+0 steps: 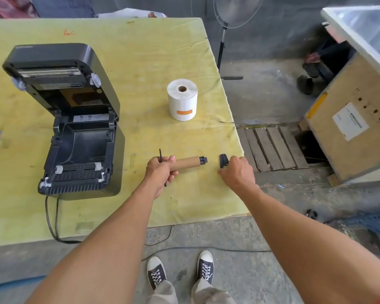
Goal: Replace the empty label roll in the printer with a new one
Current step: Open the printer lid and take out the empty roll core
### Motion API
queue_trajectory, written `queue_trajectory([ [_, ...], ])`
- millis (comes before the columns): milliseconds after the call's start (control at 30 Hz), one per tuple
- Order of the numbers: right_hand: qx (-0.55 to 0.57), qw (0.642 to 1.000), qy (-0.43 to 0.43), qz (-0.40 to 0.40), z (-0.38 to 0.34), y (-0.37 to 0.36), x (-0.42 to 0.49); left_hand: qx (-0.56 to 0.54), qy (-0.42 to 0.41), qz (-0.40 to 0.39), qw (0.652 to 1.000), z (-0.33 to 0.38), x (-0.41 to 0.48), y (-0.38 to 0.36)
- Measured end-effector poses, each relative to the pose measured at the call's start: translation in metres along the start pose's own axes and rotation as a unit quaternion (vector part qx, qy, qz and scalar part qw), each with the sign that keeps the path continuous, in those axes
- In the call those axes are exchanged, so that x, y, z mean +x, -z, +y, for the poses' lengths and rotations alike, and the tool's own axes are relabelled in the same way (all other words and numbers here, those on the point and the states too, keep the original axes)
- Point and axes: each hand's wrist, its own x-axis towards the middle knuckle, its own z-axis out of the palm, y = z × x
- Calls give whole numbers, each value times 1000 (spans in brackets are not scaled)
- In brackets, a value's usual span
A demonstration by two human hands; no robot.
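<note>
The black label printer [75, 137] stands at the left of the table with its lid swung up and its roll bay bare. A new white label roll [182, 99] with an orange tab stands upright mid-table. My left hand [160, 171] grips the empty brown cardboard core [188, 163], which lies level and still sits on a black spindle whose end sticks out at the right; a thin black flange shows at my fingers. My right hand [236, 172], just right of the core, pinches a small black guide piece [223, 160] held apart from the spindle end.
The yellow-green table [140, 62] ends close to my right hand, with a wooden pallet [270, 148] and a crate [349, 119] on the floor beyond. A pedestal fan [230, 18] stands behind. The printer's cables [52, 218] hang over the front edge.
</note>
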Motion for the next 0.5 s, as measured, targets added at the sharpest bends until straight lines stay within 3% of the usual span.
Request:
queue_trajectory([
  [67,11,1000,-5,12,-2,7,1,5,-5,-3,1000,4,0,1],
  [133,99,995,2,-11,-7,15,2,9,-7,-6,1000,8,-1,2],
  [167,193,980,-5,-55,-11,18,2,8,-7,-9,1000,9,-1,3],
  [233,375,909,-37,-177,-21,25,-3,5,-11,-21,1000,15,-2,3],
  [300,425,874,-33,-234,-28,29,-8,7,-17,-34,999,20,-3,4],
  [400,490,839,-45,-232,-37,27,-10,16,-24,-45,999,28,0,7],
  [500,588,779,-119,-180,-46,33,-5,9,-33,-47,998,36,4,10],
])
